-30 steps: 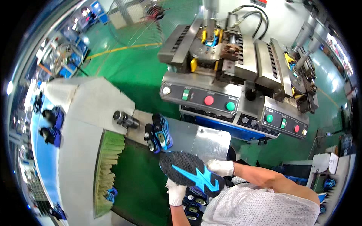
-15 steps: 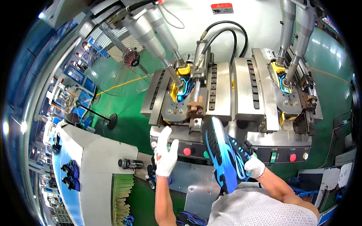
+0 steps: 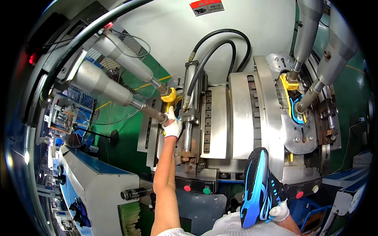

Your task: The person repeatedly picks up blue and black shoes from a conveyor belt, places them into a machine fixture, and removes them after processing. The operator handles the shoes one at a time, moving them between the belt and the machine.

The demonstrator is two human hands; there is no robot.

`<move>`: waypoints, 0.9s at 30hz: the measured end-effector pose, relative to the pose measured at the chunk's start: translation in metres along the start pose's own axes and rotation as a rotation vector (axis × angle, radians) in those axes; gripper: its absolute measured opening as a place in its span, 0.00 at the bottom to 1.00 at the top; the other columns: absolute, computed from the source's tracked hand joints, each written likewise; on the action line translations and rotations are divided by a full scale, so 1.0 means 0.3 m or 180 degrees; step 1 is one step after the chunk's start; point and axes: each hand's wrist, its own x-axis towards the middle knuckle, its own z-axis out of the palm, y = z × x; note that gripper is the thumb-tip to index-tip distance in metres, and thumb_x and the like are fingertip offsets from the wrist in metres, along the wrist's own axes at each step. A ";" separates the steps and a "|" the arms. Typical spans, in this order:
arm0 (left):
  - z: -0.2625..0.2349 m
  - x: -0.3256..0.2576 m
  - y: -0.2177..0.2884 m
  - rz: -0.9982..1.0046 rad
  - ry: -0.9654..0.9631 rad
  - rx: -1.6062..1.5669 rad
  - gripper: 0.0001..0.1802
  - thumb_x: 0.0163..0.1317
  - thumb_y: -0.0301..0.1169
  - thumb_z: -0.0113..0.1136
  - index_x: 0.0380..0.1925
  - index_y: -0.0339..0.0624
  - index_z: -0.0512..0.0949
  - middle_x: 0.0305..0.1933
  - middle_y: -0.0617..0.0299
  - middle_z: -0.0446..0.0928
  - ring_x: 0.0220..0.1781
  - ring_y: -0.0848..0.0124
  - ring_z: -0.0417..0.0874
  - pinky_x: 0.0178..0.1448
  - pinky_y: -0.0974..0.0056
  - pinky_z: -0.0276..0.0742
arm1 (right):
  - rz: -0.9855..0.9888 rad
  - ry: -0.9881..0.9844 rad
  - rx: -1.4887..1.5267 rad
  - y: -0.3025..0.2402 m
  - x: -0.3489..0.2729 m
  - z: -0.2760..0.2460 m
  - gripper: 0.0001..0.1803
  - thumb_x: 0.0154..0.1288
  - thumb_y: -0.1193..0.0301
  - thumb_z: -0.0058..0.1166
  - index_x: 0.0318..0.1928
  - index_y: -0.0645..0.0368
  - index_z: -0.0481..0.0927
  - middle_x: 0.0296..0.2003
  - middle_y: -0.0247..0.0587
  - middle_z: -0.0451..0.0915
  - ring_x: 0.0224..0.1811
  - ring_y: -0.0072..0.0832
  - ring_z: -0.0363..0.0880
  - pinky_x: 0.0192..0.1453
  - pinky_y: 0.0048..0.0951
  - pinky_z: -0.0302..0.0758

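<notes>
Left hand (image 3: 172,126), gloved, reaches into the left press station (image 3: 185,129), grip state indeterminable; right hand (image 3: 280,210) grips a blue-and-black shoe (image 3: 256,188), not yet loaded.

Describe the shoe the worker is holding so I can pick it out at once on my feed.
Start at the big grey press filling the middle. Drop to its lower right edge, where the gloved right hand holds up a shoe, sole facing the camera. Unlike the shoe clamped in the right station, it is free of the machine, with a blue-and-black sole.
</notes>
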 end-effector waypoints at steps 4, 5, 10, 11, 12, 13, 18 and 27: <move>0.035 0.123 -0.141 0.0392 0.0145 -0.0061 0.33 0.59 0.37 0.69 0.62 0.44 0.68 0.57 0.36 0.72 0.58 0.38 0.76 0.61 0.42 0.74 | 0.0059 0.0260 -0.0548 0.070 -0.009 -0.065 0.57 0.54 0.67 0.77 0.77 0.70 0.53 0.69 0.48 0.68 0.67 0.36 0.72 0.73 0.39 0.70; 0.004 0.145 -0.108 0.0216 -0.0002 -0.0276 0.33 0.58 0.38 0.69 0.62 0.44 0.68 0.58 0.37 0.72 0.59 0.38 0.76 0.61 0.42 0.74 | 0.0040 0.0266 -0.0700 0.067 0.004 -0.066 0.55 0.55 0.68 0.76 0.76 0.70 0.55 0.68 0.47 0.70 0.66 0.36 0.73 0.73 0.39 0.71; -0.232 -0.058 0.004 -0.0070 0.0225 -0.0448 0.33 0.58 0.42 0.69 0.62 0.47 0.69 0.59 0.42 0.73 0.62 0.42 0.76 0.62 0.42 0.74 | 0.0465 0.0580 -0.0619 0.101 0.039 0.027 0.42 0.52 0.72 0.70 0.68 0.64 0.67 0.55 0.49 0.80 0.52 0.40 0.84 0.58 0.42 0.83; -0.265 -0.107 -0.021 0.0011 0.0491 -0.0604 0.33 0.58 0.42 0.69 0.62 0.47 0.70 0.59 0.43 0.73 0.61 0.43 0.76 0.62 0.42 0.74 | 0.0489 0.0784 -0.0699 0.112 0.051 0.077 0.36 0.49 0.73 0.70 0.62 0.62 0.74 0.49 0.47 0.83 0.48 0.39 0.85 0.55 0.42 0.84; -0.319 -0.151 -0.015 0.0017 0.0728 -0.0894 0.32 0.58 0.39 0.70 0.61 0.45 0.70 0.59 0.44 0.73 0.60 0.42 0.76 0.63 0.44 0.74 | 0.0632 0.0778 -0.1233 0.135 0.044 0.020 0.30 0.43 0.73 0.71 0.52 0.60 0.78 0.43 0.44 0.82 0.42 0.38 0.83 0.53 0.39 0.81; -0.414 -0.218 0.002 -0.0111 0.1003 -0.1044 0.31 0.58 0.38 0.71 0.60 0.43 0.72 0.57 0.44 0.73 0.59 0.44 0.77 0.63 0.47 0.74 | 0.0601 0.0829 -0.1235 0.145 0.075 0.098 0.27 0.40 0.73 0.70 0.46 0.58 0.79 0.39 0.43 0.81 0.39 0.36 0.81 0.51 0.38 0.79; -0.672 -0.607 -0.057 0.0028 0.1598 -0.1389 0.32 0.55 0.32 0.75 0.59 0.41 0.73 0.57 0.48 0.75 0.58 0.50 0.80 0.62 0.52 0.77 | 0.0561 0.0598 -0.1100 0.255 0.310 0.333 0.17 0.54 0.72 0.70 0.44 0.62 0.82 0.38 0.38 0.85 0.36 0.30 0.86 0.43 0.35 0.86; -0.513 -1.457 -0.237 -0.1551 0.0990 -0.1389 0.31 0.50 0.31 0.77 0.54 0.42 0.75 0.52 0.49 0.78 0.51 0.49 0.82 0.55 0.51 0.79 | 0.0478 0.0446 -0.2220 0.714 1.464 0.557 0.04 0.58 0.79 0.61 0.34 0.58 0.81 0.29 0.40 0.81 0.27 0.35 0.79 0.29 0.40 0.79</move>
